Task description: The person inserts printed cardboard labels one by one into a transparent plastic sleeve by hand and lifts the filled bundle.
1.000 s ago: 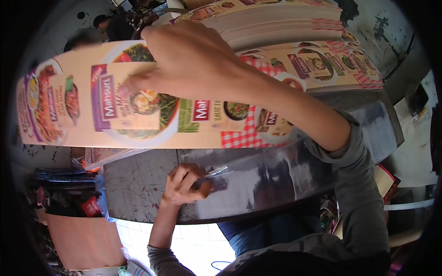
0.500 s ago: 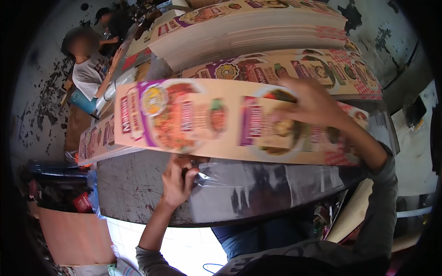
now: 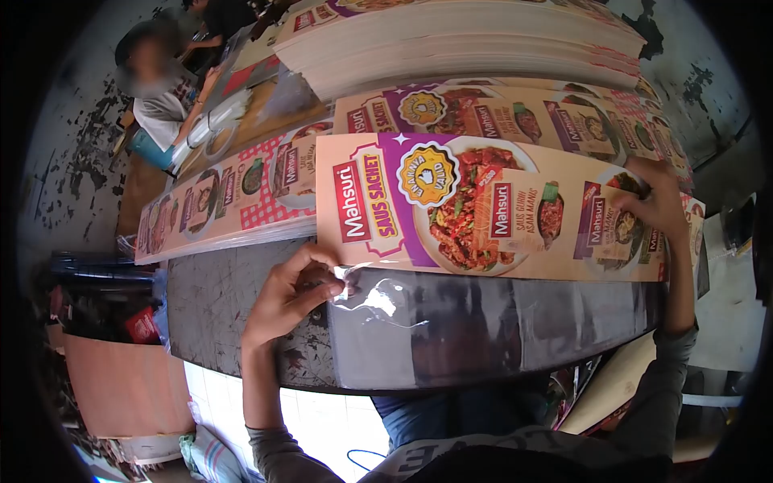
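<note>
A long printed card (image 3: 386, 241) with food pictures and Mahsuri lettering lies tilted across the middle of the table. My right hand (image 3: 660, 205) grips it near its right end, thumb on the printed face. Below it, on the table, is a clear plastic sleeve (image 3: 483, 330), glossy with reflections. My left hand (image 3: 294, 294) pinches the sleeve's upper left corner between thumb and fingers, just under the card's lower left corner. The card's lower edge lies along the sleeve's upper edge; whether any of it is inside I cannot tell.
Behind the card lie more printed cards (image 3: 362, 109), with a tall stack (image 3: 451, 56) farther back. Wrapped cards (image 3: 193, 209) lie at the left on the dark scratched table (image 3: 209, 306). A person (image 3: 161, 117) sits at the far left, another behind.
The card has moved right along with my right hand, uncovering the wrapped cards at the left. My left hand keeps its pinch on the sleeve, whose corner is now lifted more visibly.
</note>
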`<state>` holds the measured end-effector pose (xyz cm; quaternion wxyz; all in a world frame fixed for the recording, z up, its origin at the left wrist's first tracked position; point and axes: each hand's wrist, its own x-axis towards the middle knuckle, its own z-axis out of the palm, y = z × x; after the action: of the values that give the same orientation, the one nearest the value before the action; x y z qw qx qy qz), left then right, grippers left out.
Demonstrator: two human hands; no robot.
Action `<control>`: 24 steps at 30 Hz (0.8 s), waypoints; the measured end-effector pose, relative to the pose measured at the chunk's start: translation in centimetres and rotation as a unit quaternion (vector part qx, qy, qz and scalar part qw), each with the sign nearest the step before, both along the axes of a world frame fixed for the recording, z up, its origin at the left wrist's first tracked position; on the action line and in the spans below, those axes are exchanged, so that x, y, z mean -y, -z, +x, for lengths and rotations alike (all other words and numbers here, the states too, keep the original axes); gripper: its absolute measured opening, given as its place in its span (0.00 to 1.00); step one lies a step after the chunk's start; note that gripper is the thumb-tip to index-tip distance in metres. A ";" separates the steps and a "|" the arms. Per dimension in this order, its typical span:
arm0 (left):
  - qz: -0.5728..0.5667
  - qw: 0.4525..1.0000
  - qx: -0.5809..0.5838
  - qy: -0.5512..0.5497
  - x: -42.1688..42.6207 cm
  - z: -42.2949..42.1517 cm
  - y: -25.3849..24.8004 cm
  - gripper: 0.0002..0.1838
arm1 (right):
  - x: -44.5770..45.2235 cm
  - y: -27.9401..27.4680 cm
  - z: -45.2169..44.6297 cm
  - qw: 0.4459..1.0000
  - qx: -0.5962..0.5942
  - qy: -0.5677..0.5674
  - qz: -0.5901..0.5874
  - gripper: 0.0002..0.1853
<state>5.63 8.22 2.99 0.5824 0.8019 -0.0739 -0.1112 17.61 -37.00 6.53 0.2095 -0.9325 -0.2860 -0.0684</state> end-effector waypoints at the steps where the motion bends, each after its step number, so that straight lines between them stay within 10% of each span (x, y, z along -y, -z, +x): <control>1: 0.001 1.000 0.000 -0.004 0.0 0.0 0.0 0.11 | 0.0 0.1 0.2 0.999 0.043 0.008 -0.008 0.24; 24: -0.062 0.990 -0.098 -0.079 0.4 0.0 -0.8 0.15 | 0.3 -0.1 1.4 0.993 0.109 -0.020 -0.042 0.20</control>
<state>5.68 7.81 3.83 0.6421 0.7531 0.0405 -0.1376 19.05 -37.33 6.61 0.1393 -0.9216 -0.3282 -0.1535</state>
